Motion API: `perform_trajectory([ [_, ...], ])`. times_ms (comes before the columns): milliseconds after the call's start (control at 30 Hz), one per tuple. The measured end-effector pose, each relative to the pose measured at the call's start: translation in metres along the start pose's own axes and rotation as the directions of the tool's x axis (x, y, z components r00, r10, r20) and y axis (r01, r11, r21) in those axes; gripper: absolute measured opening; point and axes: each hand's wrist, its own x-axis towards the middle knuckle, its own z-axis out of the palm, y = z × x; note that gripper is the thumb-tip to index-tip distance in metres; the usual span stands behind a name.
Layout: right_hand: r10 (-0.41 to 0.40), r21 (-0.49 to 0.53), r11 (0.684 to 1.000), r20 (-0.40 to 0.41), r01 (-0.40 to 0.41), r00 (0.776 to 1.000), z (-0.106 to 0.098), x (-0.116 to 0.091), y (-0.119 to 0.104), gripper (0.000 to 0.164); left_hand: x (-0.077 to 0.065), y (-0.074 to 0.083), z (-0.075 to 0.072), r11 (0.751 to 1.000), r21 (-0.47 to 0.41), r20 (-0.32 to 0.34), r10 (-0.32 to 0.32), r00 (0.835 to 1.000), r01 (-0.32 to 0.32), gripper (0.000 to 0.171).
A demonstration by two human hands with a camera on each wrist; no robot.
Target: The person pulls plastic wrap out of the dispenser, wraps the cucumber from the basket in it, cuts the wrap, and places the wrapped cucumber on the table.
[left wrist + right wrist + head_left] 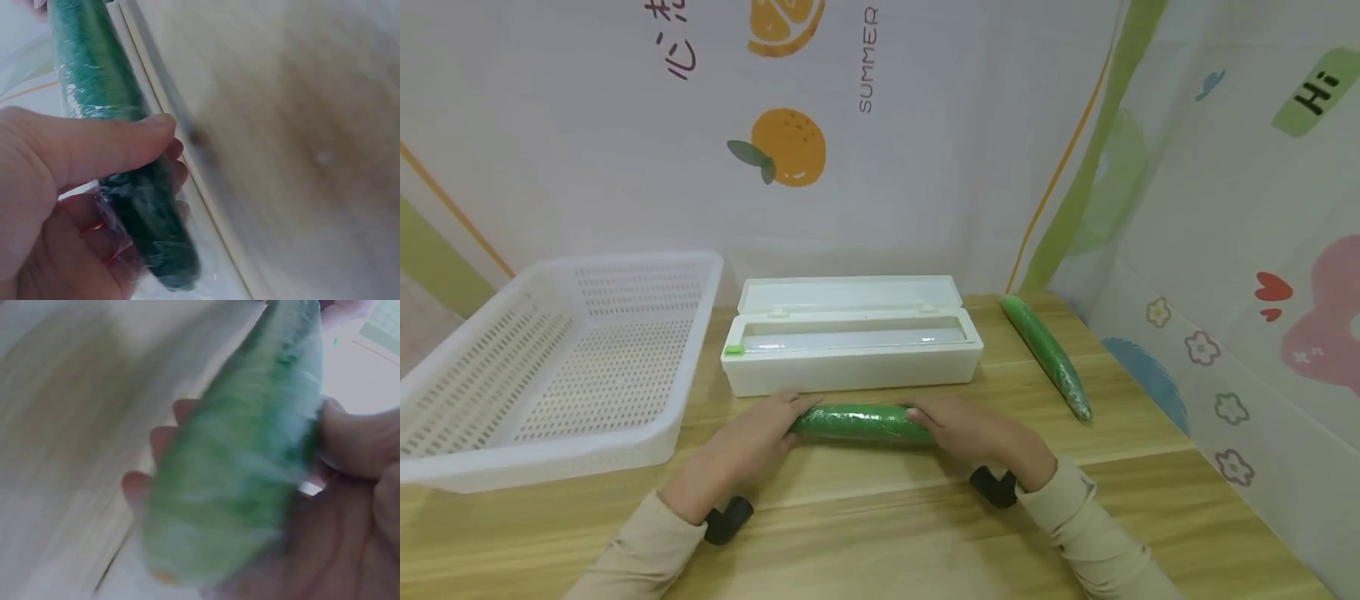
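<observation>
A green cucumber (861,423) wrapped in clear plastic film lies crosswise between my two hands, in front of the white box. My left hand (760,433) grips its left end; in the left wrist view the thumb crosses over the dark, narrower tip (153,219) and the film bunches near the palm. Around the right end curls my right hand (966,429), and the right wrist view has the paler, blunt end (212,506) resting among its fingers. Just behind stands a long white film dispenser box (850,371), its lid (850,293) raised and a green slider (734,350) at its left corner.
A second film-wrapped cucumber (1047,354) lies slanted on the wooden table (880,542) to the right. At the left is a large white slotted basket (625,446). A printed white curtain (910,183) hangs behind the table, and another printed sheet (1210,250) borders the right side.
</observation>
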Motion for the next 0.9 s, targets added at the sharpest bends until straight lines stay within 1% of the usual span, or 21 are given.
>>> perform_trajectory([
  [33, -0.006, 0.034, 0.999, -0.016, 0.006, 1.0, -0.002, 0.0, 0.001, 0.041, 0.0, -0.001, -0.001, 1.0, 0.001, -0.004, 0.0, 1.0, 0.0, 0.05],
  [133, -0.035, 0.081, 0.996, -0.093, 0.042, 0.995, -0.006, 0.0, 0.004, 0.037, 0.002, -0.002, -0.005, 1.0, 0.008, -0.015, 0.014, 1.0, -0.014, 0.05],
  [233, -0.056, 0.107, 0.991, -0.189, 0.077, 0.98, -0.01, 0.002, 0.007, 0.038, 0.003, -0.001, -0.012, 0.999, 0.017, -0.041, 0.029, 0.999, -0.028, 0.049],
  [267, -0.049, 0.119, 0.99, -0.213, 0.076, 0.976, -0.011, 0.002, 0.008, 0.039, 0.003, 0.0, -0.015, 0.999, 0.026, -0.058, 0.037, 0.998, -0.035, 0.049],
  [367, 0.012, 0.161, 0.986, -0.267, 0.032, 0.964, -0.014, 0.003, 0.008, 0.048, 0.003, 0.002, -0.025, 0.997, 0.048, -0.119, 0.062, 0.991, -0.057, 0.049],
  [433, 0.069, 0.196, 0.98, -0.285, -0.013, 0.956, -0.016, 0.002, 0.007, 0.055, 0.003, 0.003, -0.03, 0.993, 0.086, -0.175, 0.094, 0.98, -0.079, 0.048],
  [467, 0.085, 0.211, 0.977, -0.291, -0.022, 0.953, -0.018, 0.001, 0.007, 0.058, 0.003, 0.003, -0.033, 0.99, 0.104, -0.205, 0.113, 0.972, -0.094, 0.047],
  [567, 0.126, 0.259, 0.965, -0.289, -0.049, 0.949, -0.024, -0.002, 0.008, 0.068, 0.003, 0.003, -0.038, 0.977, 0.16, -0.285, 0.181, 0.941, -0.14, 0.045],
  [667, 0.161, 0.347, 0.935, -0.239, -0.07, 0.958, -0.032, -0.007, 0.008, 0.077, 0.002, 0.004, -0.042, 0.966, 0.185, -0.33, 0.236, 0.914, -0.183, 0.044],
  [700, 0.171, 0.378, 0.922, -0.218, -0.079, 0.961, -0.034, -0.009, 0.008, 0.079, 0.001, 0.005, -0.043, 0.964, 0.186, -0.332, 0.245, 0.911, -0.191, 0.044],
  [767, 0.18, 0.435, 0.897, -0.188, -0.082, 0.965, -0.039, -0.013, 0.009, 0.08, -0.001, 0.007, -0.045, 0.964, 0.175, -0.326, 0.246, 0.913, -0.198, 0.043],
  [800, 0.182, 0.46, 0.884, -0.176, -0.083, 0.967, -0.042, -0.014, 0.009, 0.081, -0.002, 0.008, -0.046, 0.967, 0.162, -0.319, 0.24, 0.917, -0.197, 0.042],
  [867, 0.169, 0.487, 0.871, -0.175, -0.064, 0.97, -0.046, -0.017, 0.01, 0.08, -0.003, 0.011, -0.048, 0.974, 0.129, -0.298, 0.215, 0.93, -0.184, 0.041],
  [900, 0.158, 0.494, 0.868, -0.184, -0.047, 0.97, -0.048, -0.018, 0.011, 0.08, -0.004, 0.013, -0.05, 0.981, 0.099, -0.284, 0.189, 0.94, -0.167, 0.04],
])
